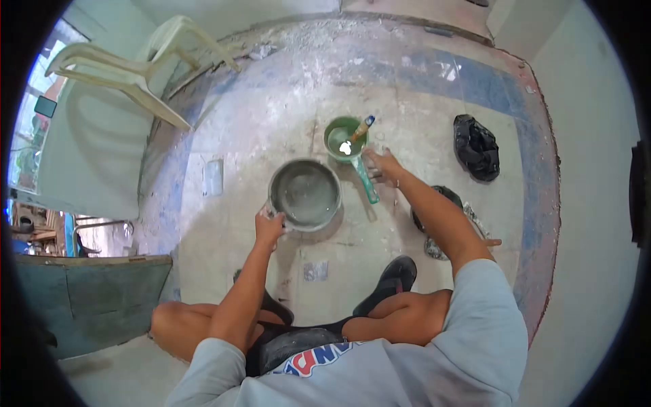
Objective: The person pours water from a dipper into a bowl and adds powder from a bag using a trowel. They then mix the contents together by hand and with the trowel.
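My left hand [269, 225] is closed on the near left rim of a round grey basin [305, 224] with grey liquid or paste inside. Beyond it to the right is a green dipper [368, 184], its handle pointing back toward me. A paintbrush [363, 127] with a dark-tipped handle leans in the dipper, over pale liquid. Close against the right side of the dipper's handle is my right hand [384, 168], fingers apart and whitish with residue. The handle shows along its length, not wrapped by the fingers.
A black plastic bag [477, 148] lies to the right. Another dark bundle [437, 203] is partly hidden under my right forearm. A plastic chair [146, 68] stands at the back left. Flat pieces [213, 178] lie on the stained floor [271, 122]; walls close in on both sides.
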A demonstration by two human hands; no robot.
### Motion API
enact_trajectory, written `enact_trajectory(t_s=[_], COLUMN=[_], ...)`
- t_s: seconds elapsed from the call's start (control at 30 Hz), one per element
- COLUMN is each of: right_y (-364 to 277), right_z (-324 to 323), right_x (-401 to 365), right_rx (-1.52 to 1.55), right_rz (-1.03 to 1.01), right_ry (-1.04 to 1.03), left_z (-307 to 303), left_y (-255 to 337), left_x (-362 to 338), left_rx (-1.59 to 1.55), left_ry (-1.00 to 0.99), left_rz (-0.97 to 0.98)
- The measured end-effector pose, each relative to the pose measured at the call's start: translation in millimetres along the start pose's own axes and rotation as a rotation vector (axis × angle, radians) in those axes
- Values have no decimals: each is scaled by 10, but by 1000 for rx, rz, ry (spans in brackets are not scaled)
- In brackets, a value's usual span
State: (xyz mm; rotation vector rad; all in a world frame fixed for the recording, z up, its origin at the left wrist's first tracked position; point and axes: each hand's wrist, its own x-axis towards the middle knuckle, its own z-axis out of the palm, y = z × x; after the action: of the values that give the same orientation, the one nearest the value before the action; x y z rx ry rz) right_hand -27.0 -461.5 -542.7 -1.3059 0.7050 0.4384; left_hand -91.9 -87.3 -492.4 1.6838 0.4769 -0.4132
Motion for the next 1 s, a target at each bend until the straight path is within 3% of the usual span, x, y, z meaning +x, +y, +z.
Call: enact_trajectory(t_s=[0.13,0.2,0.3,0.53,0.67,0.83,1.0], right_y=[-53,-97,-45,-2,5,-74,-132], right_z=[186,233,347,426,450,483,495], right_x=[256,307,238,-24,-157,-358,-471], right_rx=[271,167,-18,31,-48,-62,-92], right_rz=[88,120,-40,-153,-216,-262,-315], right_ry=[-129,-199,-142,-80,-50,-74,-115], left_z=[-35,-25,-32,41,25,169,194], left_y=[-33,-1,-42,-156,-466,-380,-576], left_x=[-12,-35,-34,-21,184,123,281], left_rx=[-34,6,34,-54,6,-30,29], left_ry=[-39,-50,-48,-23,-48,-16,-85], left_rz=[1,-3,-43,-140,-93,-119,-12])
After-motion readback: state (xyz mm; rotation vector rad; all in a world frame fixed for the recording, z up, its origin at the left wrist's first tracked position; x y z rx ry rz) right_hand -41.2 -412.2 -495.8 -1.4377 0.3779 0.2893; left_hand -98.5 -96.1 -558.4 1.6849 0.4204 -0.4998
